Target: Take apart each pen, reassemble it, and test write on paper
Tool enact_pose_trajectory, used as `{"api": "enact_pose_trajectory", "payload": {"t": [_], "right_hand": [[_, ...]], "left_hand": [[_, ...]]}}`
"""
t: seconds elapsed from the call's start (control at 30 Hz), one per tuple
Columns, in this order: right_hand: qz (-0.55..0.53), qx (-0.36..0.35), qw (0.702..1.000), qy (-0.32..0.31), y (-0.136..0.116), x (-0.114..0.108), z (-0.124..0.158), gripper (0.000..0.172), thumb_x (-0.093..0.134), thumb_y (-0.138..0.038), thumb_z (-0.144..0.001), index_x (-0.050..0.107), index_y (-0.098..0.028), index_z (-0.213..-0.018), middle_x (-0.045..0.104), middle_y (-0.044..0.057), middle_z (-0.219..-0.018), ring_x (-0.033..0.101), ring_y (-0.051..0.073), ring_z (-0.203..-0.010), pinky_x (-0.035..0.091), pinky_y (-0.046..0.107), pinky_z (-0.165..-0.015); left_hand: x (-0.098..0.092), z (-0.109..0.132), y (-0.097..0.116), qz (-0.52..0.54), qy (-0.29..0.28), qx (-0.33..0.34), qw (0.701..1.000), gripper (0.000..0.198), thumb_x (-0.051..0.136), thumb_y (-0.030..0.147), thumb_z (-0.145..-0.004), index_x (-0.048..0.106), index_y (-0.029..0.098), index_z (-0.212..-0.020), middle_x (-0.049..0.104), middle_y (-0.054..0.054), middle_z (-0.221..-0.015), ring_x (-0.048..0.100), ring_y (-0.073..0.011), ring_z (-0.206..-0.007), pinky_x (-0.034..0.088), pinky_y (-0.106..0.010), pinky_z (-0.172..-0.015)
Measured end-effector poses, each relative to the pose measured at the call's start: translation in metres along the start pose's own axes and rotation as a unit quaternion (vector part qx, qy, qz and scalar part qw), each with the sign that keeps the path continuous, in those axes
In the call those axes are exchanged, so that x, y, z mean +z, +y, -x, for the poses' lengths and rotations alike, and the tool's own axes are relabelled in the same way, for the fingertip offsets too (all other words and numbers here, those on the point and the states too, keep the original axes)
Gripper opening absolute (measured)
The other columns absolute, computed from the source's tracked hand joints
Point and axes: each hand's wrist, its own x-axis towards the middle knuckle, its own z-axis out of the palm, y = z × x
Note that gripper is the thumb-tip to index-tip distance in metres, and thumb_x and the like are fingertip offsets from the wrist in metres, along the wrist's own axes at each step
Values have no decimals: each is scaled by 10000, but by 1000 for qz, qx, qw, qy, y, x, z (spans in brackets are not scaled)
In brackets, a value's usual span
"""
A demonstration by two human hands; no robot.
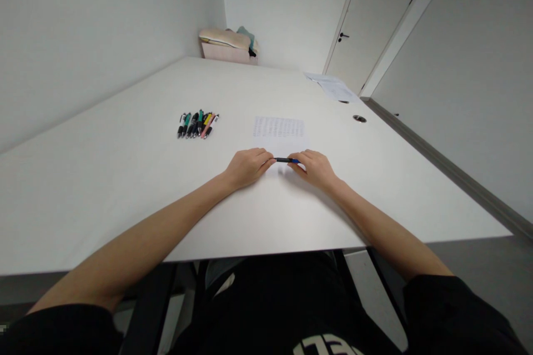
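Observation:
A dark pen with a blue part (283, 160) lies level between my two hands, just over the near part of a white sheet of paper (280, 143). My left hand (251, 166) pinches the pen's left end between thumb and fingers. At the other end, the fingers of my right hand (311, 167) are closed around the blue part. Rows of small writing or print fill the upper part of the sheet; the words are too small to read. My hands cover some of its lower part.
Several pens (197, 125) in green, black, white, yellow and pink lie bunched on the white table (125, 188) to the left. Loose papers (333, 87) lie at the far right, near a round dark table fitting (359, 118). A pink box with cloth (225, 50) stands beyond the far edge.

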Motion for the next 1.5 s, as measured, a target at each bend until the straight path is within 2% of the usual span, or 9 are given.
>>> {"api": "enact_pose_trajectory", "payload": {"t": [0.2,0.37,0.57,0.73,1.03,1.13,1.33,1.5], "right_hand": [[6,1,1000,-12,-1,0,-1,275,416,-363,-910,614,-188,-983,671,44,-813,563,148,-731,345,265,-645],[12,23,999,-44,0,0,-1,284,394,-353,-919,605,-193,-1023,674,50,-852,576,150,-750,349,265,-643],[5,38,997,-62,-2,0,-1,320,345,-360,-936,591,-195,-1057,676,52,-876,591,146,-762,356,252,-643],[5,39,998,-46,-3,-2,-1,328,344,-364,-935,603,-187,-1033,676,41,-855,593,145,-747,361,252,-639],[-11,10,1000,4,-1,-2,0,284,404,-359,-913,616,-190,-998,669,49,-850,581,147,-763,379,256,-666],[-13,11,1000,-1,0,-1,1,279,410,-356,-911,616,-192,-1002,668,56,-865,582,149,-777,383,259,-671],[1,28,999,-21,0,1,1,306,384,-367,-920,612,-199,-1035,667,47,-848,584,138,-738,368,251,-638],[18,30,999,-37,-1,1,1,352,332,-378,-937,607,-203,-1072,665,41,-826,586,134,-713,352,251,-613]], "left_hand": [[1,0,0,-1,-29,-27,999,352,313,315,-937,611,151,-845,659,-53,-811,611,-157,-766,440,-261,-643],[2,2,-1,32,4,-16,999,290,421,361,-900,560,161,-1057,663,-56,-974,623,-142,-796,453,-248,-680],[2,1,-1,27,14,7,1000,182,441,265,-895,573,176,-982,665,-40,-932,618,-131,-799,442,-230,-677],[1,0,0,32,24,5,999,205,423,277,-905,588,167,-958,666,-42,-901,616,-128,-779,439,-227,-677],[0,0,0,35,-2,-9,999,278,382,314,-919,609,155,-930,666,-58,-904,618,-144,-790,447,-244,-679],[-1,0,1,37,-8,-11,999,293,366,316,-923,610,153,-936,667,-62,-916,621,-150,-813,453,-250,-692],[2,3,-2,43,24,1,999,310,462,332,-883,520,154,-1130,662,-63,-986,630,-136,-782,459,-240,-680],[4,3,-3,29,32,6,999,182,471,248,-878,557,165,-1014,673,-29,-901,623,-120,-725,442,-226,-640]]}}
